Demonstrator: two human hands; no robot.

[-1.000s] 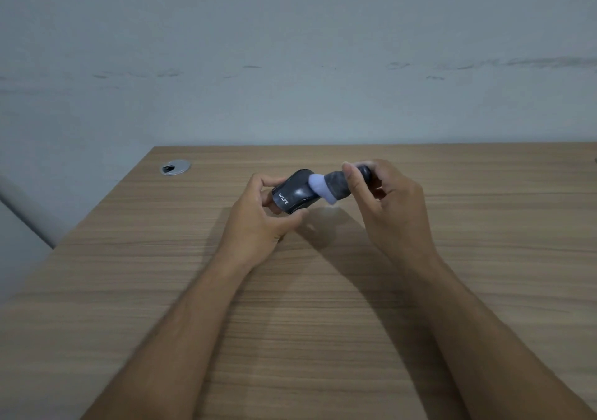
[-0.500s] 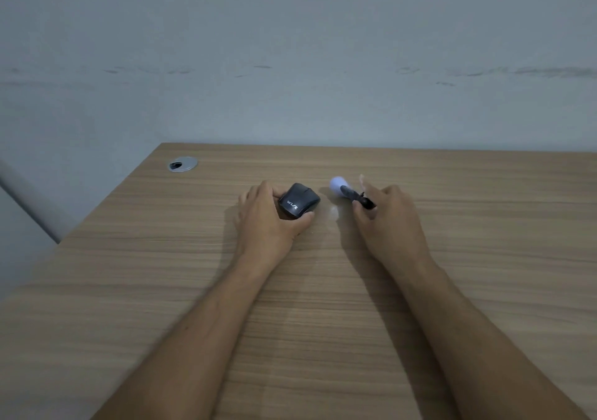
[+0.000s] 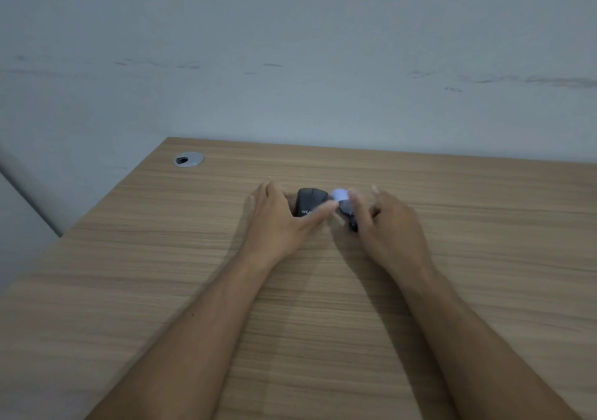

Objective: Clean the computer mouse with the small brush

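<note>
From the head view, your left hand [image 3: 277, 222] sits just left of centre in the frame, palm down on the wooden table [image 3: 161, 274]; its fingers [image 3: 318, 214] are spread loosely around the black computer mouse [image 3: 310, 200], the thumb lying across the near edge of the mouse and partly covering its white lettering, the other fingers hidden on the far left side; the hold reads as a light cupping rather than a tight grip; the mouse itself rests on the table at the middle of the frame, its rounded back showing above your thumb.

Just to the right, your right hand [image 3: 391, 225] is curled around the small brush [image 3: 344, 203]; its pale, bluish-white head shows touching or just beside the right edge of the mouse, and a dark handle runs down and to the right into your fingers; motion blur hides how firmly they pinch it, but the fingers are closed on it.

Both bare forearms run in from the lower edge of the frame; a round metal cable grommet [image 3: 189, 159] sits in the table toward the upper left; a plain grey wall [image 3: 290, 48] fills the top half.
</note>
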